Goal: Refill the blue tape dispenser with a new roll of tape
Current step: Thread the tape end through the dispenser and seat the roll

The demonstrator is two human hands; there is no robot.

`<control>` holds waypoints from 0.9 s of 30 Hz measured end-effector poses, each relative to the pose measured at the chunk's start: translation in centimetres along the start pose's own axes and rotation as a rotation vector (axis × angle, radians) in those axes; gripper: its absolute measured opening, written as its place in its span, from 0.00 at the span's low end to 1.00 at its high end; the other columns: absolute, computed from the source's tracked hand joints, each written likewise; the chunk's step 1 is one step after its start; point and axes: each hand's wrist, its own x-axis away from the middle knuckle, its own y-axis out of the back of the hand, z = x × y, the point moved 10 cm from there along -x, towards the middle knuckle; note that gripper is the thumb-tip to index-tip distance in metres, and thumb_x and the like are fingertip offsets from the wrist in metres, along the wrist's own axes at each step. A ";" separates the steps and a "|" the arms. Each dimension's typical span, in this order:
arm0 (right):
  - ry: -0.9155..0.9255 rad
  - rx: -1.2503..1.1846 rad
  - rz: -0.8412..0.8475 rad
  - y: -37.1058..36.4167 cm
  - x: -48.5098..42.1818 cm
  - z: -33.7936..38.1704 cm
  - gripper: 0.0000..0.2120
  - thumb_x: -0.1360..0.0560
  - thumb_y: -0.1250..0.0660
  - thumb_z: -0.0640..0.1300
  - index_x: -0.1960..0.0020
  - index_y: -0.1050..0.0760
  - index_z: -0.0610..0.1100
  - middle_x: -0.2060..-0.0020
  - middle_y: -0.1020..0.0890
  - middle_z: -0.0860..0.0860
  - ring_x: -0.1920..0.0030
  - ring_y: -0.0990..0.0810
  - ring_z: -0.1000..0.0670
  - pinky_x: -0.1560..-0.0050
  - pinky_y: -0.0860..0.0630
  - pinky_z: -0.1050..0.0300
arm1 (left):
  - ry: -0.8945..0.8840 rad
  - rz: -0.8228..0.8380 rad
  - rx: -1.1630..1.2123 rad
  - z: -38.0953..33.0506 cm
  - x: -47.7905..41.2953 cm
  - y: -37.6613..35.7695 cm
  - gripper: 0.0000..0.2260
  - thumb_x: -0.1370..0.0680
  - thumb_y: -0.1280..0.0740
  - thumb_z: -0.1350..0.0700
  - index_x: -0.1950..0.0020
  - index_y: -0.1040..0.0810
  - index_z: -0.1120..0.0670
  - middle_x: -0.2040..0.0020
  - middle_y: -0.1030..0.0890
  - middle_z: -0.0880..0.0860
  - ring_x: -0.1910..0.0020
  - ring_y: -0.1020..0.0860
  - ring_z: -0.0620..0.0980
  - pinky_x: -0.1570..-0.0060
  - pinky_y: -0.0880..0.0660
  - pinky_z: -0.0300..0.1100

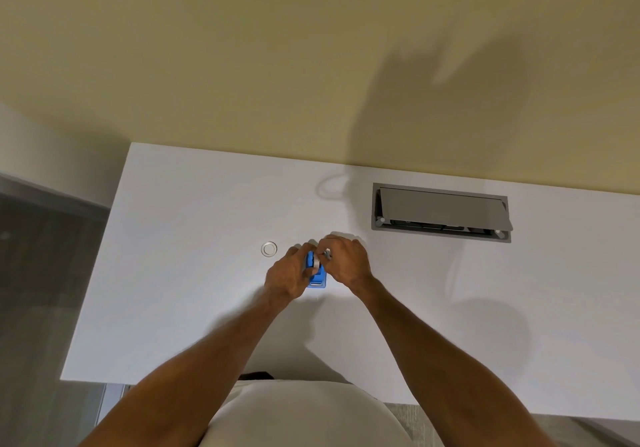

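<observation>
While resting on the white desk (194, 273), near its middle, blue tape dispenser (317, 277) gripped from the side by left hand (289, 275), fingers curled around body. Right hand (346, 261) just above far end, fingertips pinched on something small and pale, too small to tell what. Small clear ring (269, 249) flat just left of hands. Grey cable hatch (441, 216) further right, lid tilted open.

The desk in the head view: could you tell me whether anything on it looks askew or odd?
Only the grey cable hatch at the desk's back right: its lid is propped open and tilted. Both hands, left and right, are on the blue dispenser, and a small ring lies flat beside them.
</observation>
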 end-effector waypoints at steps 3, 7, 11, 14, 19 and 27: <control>-0.013 0.007 0.000 0.1 -0.1 0.2 0.16 0.17 0.36 0.56 0.40 0.19 0.46 0.45 0.15 0.48 0.45 0.17 0.48 0.34 0.21 0.52 | -0.002 0.001 -0.012 -0.2 -0.2 -0.1 0.26 0.16 0.35 0.45 0.20 0.35 0.49 0.29 0.25 0.53 0.36 0.18 0.57 0.34 0.20 0.53; -0.028 0.015 -0.026 0.2 -0.3 0.6 0.16 0.17 0.37 0.56 0.45 0.18 0.45 0.49 0.14 0.48 0.48 0.17 0.48 0.36 0.20 0.52 | -0.002 -0.008 -0.020 -0.1 -0.1 -0.2 0.27 0.16 0.35 0.45 0.19 0.36 0.50 0.28 0.25 0.53 0.36 0.18 0.57 0.34 0.19 0.53; -0.049 -0.001 -0.033 0.1 -0.3 0.4 0.15 0.17 0.37 0.54 0.46 0.19 0.44 0.50 0.15 0.46 0.49 0.17 0.47 0.38 0.19 0.51 | -0.011 -0.037 0.000 0.1 0.2 0.2 0.25 0.15 0.39 0.41 0.20 0.35 0.49 0.28 0.25 0.52 0.35 0.19 0.57 0.35 0.19 0.54; -0.031 -0.019 -0.036 0.2 -0.1 0.5 0.14 0.17 0.36 0.52 0.46 0.18 0.42 0.51 0.15 0.46 0.49 0.17 0.46 0.41 0.18 0.51 | -0.028 -0.025 -0.011 0.2 0.2 0.0 0.25 0.15 0.39 0.42 0.19 0.35 0.48 0.29 0.25 0.53 0.35 0.19 0.57 0.35 0.19 0.54; 0.023 -0.054 -0.013 0.2 0.2 0.3 0.14 0.17 0.35 0.52 0.41 0.18 0.43 0.46 0.15 0.47 0.46 0.16 0.47 0.38 0.20 0.53 | -0.052 -0.021 -0.055 -0.2 0.0 0.0 0.25 0.15 0.37 0.44 0.20 0.35 0.47 0.30 0.25 0.52 0.39 0.17 0.57 0.39 0.18 0.52; 0.057 -0.106 -0.006 -0.4 0.6 0.3 0.14 0.18 0.32 0.49 0.37 0.19 0.43 0.43 0.15 0.46 0.44 0.17 0.46 0.36 0.20 0.52 | -0.041 -0.036 0.018 0.1 0.3 -0.2 0.23 0.15 0.38 0.44 0.20 0.34 0.46 0.32 0.24 0.52 0.39 0.17 0.59 0.40 0.18 0.56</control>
